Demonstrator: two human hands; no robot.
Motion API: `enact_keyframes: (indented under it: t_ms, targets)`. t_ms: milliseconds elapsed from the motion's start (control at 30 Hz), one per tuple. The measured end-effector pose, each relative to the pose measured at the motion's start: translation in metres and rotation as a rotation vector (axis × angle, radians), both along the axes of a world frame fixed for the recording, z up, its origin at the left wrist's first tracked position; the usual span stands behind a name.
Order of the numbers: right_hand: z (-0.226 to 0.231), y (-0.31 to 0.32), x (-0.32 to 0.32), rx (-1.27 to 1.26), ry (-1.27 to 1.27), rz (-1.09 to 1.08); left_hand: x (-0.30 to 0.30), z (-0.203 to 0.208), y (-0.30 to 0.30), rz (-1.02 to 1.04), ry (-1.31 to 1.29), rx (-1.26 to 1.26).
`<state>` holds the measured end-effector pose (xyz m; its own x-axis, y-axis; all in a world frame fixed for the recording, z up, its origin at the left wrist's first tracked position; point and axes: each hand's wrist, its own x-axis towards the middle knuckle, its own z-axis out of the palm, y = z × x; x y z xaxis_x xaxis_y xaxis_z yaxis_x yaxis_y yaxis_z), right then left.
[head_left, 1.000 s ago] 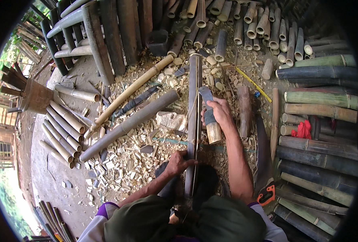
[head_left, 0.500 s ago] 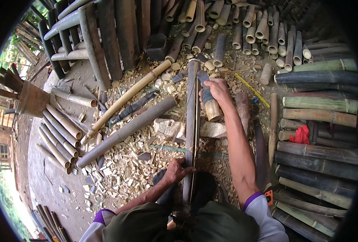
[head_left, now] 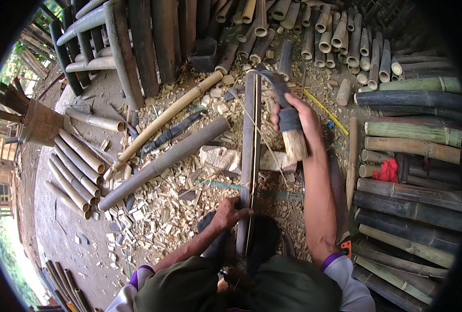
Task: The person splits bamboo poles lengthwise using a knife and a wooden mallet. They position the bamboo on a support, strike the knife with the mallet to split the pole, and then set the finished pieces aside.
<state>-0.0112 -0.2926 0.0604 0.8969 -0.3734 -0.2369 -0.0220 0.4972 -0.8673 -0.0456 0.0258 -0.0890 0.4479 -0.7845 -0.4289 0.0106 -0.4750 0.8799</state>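
A long grey bamboo length [head_left: 247, 130], with pale split edges along its right side, slants up from between my knees over a rough wooden block [head_left: 220, 158]. My left hand [head_left: 228, 213] is closed around its lower part, the thumb laid across it. My right hand [head_left: 305, 117] grips a billhook [head_left: 295, 144] by its pale wooden handle, wrapped in black near the blade. Its dark blade reaches up and left to the bamboo's far end; whether it is in the wood I cannot tell. Thin pale strips cross the bamboo below the blade.
Chips cover the ground. On the left lie a grey bamboo pole [head_left: 163, 164], a yellowish pole [head_left: 166, 125] and a black-wrapped tool [head_left: 174, 132]. Stacked bamboo [head_left: 413, 200] lines the right side, with a red cloth [head_left: 386, 170] on it. A yellow measuring tape [head_left: 324, 112] lies beyond my right hand.
My right hand has shifted rightward, and the billhook has tilted so its blade now meets the bamboo's far end. Thin strips now show across the bamboo. My left hand has barely moved.
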Motion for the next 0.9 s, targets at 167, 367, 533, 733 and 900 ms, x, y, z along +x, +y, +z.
enact_keyframes:
  t_ms: [167,367,533,733,900]
  targets:
    - [-0.019,0.057,-0.073,-0.266,0.199,-0.181,0.004,0.001,0.001,0.016,0.166,-0.057]
    - [-0.105,0.073,-0.088,-1.176,0.619,-0.265,0.001,0.005,-0.005,0.014,0.157,0.013]
    - [-0.101,0.076,-0.049,-1.056,0.757,-0.135,0.004,0.002,-0.004,0.043,0.135,-0.002]
    - [-0.087,-0.005,-0.035,-1.094,0.713,-0.305,0.008,0.001,-0.008,-0.038,0.082,0.066]
    - [-0.02,-0.05,-0.066,-1.083,0.617,-0.24,0.002,-0.008,-0.004,0.019,0.156,-0.054]
